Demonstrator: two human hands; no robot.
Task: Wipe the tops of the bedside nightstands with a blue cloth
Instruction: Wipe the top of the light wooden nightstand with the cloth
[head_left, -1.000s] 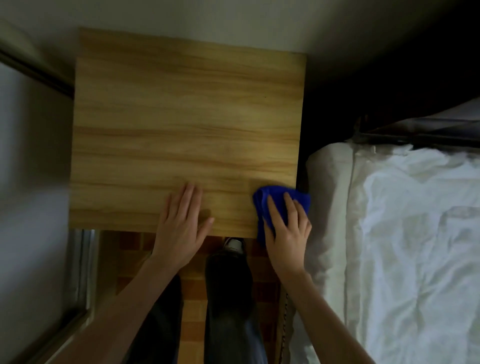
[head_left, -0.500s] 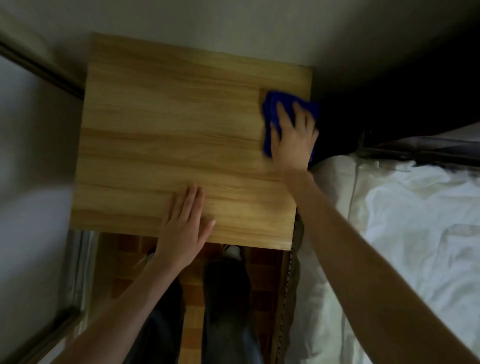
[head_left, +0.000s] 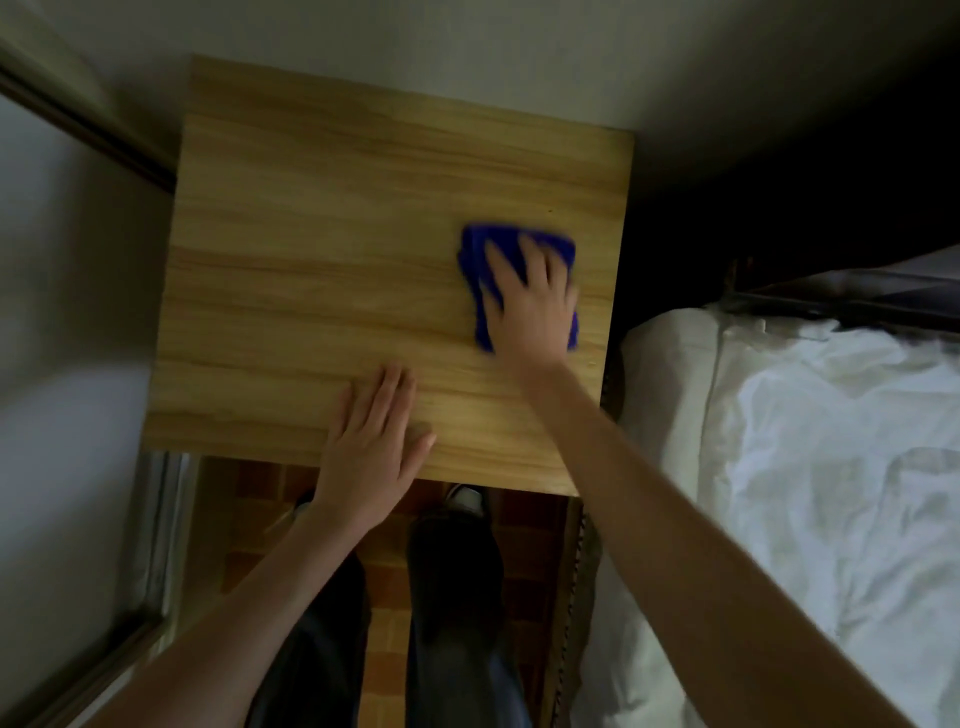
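A square light-wood nightstand top fills the middle of the view. A blue cloth lies on its right half, about midway front to back. My right hand presses flat on the cloth, fingers spread, and covers most of it; the hand is blurred. My left hand rests palm down on the top at its front edge, fingers together, holding nothing.
A bed with white sheets runs along the right, close to the nightstand. A pale wall stands behind it and a white panel with a dark frame to the left. My legs and shoes stand on an orange tiled floor below.
My right hand swept the cloth from the front right corner up to the back right corner, then back toward the middle and a little left. My left hand stayed put.
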